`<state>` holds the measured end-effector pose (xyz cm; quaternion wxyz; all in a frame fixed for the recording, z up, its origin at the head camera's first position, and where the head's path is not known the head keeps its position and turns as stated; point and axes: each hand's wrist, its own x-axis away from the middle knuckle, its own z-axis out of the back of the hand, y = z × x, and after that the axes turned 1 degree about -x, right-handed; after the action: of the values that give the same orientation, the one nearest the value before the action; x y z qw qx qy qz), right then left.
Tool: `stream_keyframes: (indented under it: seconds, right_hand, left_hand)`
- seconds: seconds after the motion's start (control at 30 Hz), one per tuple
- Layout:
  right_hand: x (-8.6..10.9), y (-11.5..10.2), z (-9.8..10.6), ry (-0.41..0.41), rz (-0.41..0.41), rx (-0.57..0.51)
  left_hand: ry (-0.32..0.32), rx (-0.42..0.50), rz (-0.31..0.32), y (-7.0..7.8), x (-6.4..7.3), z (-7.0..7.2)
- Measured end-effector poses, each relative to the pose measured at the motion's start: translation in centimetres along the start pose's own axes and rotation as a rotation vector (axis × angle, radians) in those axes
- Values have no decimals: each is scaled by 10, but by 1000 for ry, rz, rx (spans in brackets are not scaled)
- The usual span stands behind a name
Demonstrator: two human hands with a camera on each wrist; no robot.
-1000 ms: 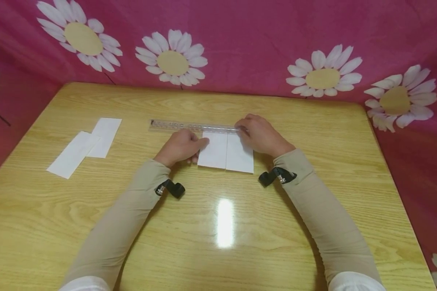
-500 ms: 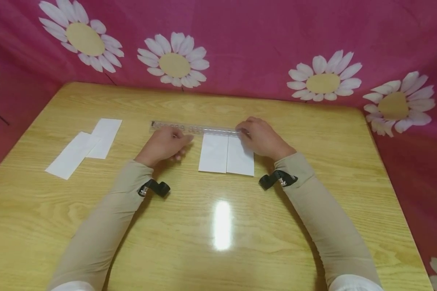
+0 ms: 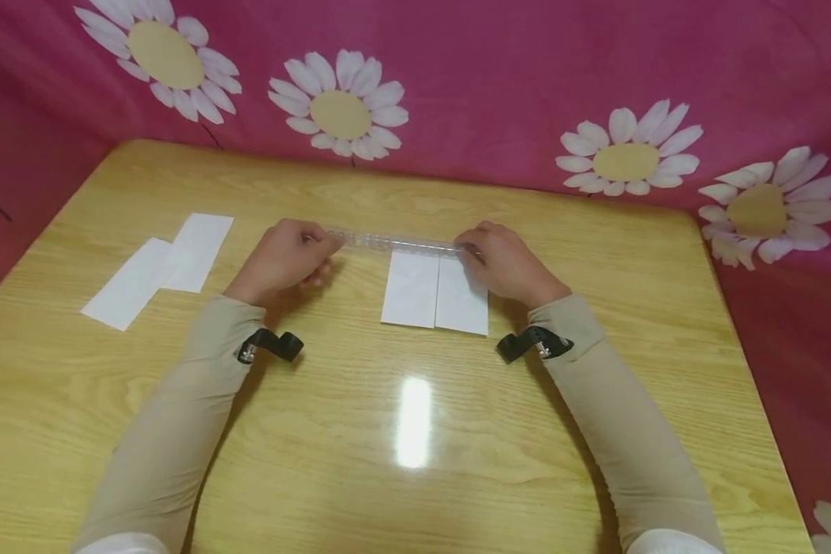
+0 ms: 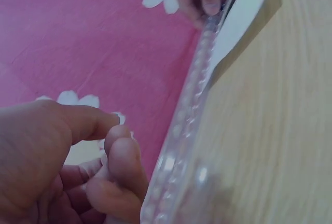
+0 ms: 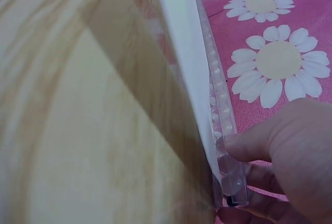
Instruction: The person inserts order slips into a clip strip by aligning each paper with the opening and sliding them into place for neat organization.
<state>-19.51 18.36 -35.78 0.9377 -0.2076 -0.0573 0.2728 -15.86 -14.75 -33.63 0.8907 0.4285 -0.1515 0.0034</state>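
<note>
A long clear plastic strip (image 3: 415, 245) with rows of round bumps lies crosswise on the table. My right hand (image 3: 505, 261) pinches its right end between thumb and fingers, as the right wrist view shows. Against the strip's near side rest two white paper pieces (image 3: 411, 291), edge to edge; the right one is partly covered by my right hand. Near the strip's left end is my left hand (image 3: 284, 258), its fingers loosely bent. In the left wrist view its fingertips (image 4: 124, 159) are beside the strip (image 4: 181, 125), with nothing seen between them.
Two more white paper strips (image 3: 128, 285) overlap on the left of the wooden table (image 3: 346, 431). A pink cloth (image 3: 485, 92) with large daisies hangs behind the table. Each wrist wears a black strapped device (image 3: 270, 345).
My left hand has let go of the left paper and moved left along the strip to its end. The right hand keeps its grip on the right end.
</note>
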Motion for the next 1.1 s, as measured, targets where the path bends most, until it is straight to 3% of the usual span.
stream_keyframes:
  seconds: [0.2, 0.33, 0.53, 0.77, 1.1]
  right_hand:
    - [2, 0, 2, -5, -5, -11]
    - [2, 2, 2, -7, -4, -15]
    - [2, 3, 1, 0, -2, -21]
    - [2, 1, 2, -3, -10, -29]
    - [1, 2, 0, -14, -16, -35]
  left_hand:
    - [55, -76, -48, -3, 3, 16]
    - [125, -135, -63, -8, 5, 29]
    - [202, -141, -73, -14, 12, 52]
    - [268, -67, -8, -25, 16, 69]
    - [379, -43, 70, -57, 17, 92]
